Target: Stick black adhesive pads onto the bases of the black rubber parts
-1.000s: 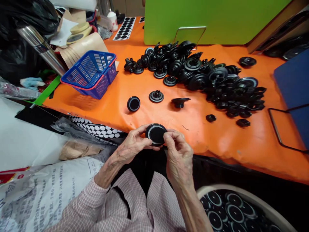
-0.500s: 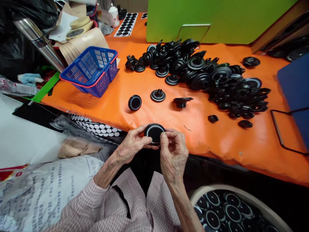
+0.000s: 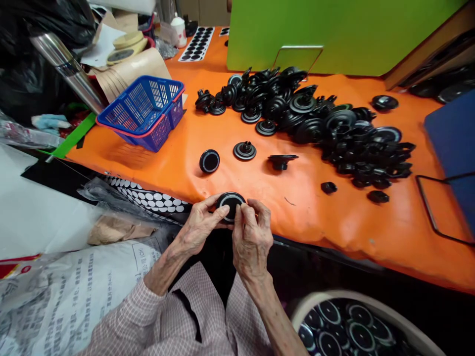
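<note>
A round black knob (image 3: 231,200) with a pale grey ring on its face is held at the table's front edge, face up. My left hand (image 3: 202,222) grips its left side, thumb on the face and fingers around the rim. On the right side, the bent fingers of my right hand (image 3: 254,232) are closed at the face and edge of the same knob. Whether anything small is under those fingertips is hidden. Just beyond lie a ringed knob (image 3: 210,161), a stemmed one (image 3: 245,150) and one with its flat side up (image 3: 282,161).
A heap of black knob parts (image 3: 274,106) spreads across the orange table cover (image 3: 178,170). At the left stands a blue basket (image 3: 141,106); a green board (image 3: 334,37) is behind. Below right, a pale tub (image 3: 308,304) holds several ringed knobs. Two small black pieces lie near the heap.
Both hands and the knob have shifted slightly left. My right hand has turned, bringing its fingertips further over the knob's face. The view has tilted up a little.
</note>
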A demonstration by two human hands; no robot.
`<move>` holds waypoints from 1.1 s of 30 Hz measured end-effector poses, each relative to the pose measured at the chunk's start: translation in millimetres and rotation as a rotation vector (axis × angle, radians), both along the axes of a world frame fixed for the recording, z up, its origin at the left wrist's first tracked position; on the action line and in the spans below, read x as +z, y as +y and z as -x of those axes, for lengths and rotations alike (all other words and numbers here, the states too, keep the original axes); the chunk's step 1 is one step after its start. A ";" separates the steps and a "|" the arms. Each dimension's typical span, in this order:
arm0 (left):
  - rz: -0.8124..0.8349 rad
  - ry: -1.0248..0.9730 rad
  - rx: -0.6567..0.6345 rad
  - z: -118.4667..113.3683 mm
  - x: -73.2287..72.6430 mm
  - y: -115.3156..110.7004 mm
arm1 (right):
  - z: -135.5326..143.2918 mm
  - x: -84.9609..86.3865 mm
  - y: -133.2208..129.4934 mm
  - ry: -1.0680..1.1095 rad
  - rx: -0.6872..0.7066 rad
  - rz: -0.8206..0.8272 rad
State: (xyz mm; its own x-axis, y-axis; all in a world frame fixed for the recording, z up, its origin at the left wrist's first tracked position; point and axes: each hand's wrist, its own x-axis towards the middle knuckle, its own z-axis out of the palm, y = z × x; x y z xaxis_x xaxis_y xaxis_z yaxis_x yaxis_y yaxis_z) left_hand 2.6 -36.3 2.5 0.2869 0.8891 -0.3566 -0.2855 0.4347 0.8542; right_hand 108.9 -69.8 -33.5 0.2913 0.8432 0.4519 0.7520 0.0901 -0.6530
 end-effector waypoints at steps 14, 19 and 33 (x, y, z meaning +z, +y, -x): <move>-0.159 0.190 0.256 37.7 10.0 46.6 | 0.0 -2.2 86.8 0.567 0.348 0.204; -0.079 0.193 0.238 47.0 4.8 83.4 | 11.1 3.2 146.1 0.621 0.312 0.227; -0.446 0.961 0.510 149.4 135.7 180.1 | 127.6 114.1 204.3 0.962 0.609 0.189</move>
State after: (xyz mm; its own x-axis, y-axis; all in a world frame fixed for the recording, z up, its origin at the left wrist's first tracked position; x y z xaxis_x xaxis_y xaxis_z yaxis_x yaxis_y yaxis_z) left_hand -146.8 143.8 138.3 -0.3555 0.9242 0.1393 0.5046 0.0643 0.8609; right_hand -18.6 134.5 80.6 -0.0319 0.9928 0.1154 -0.1985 0.1069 -0.9743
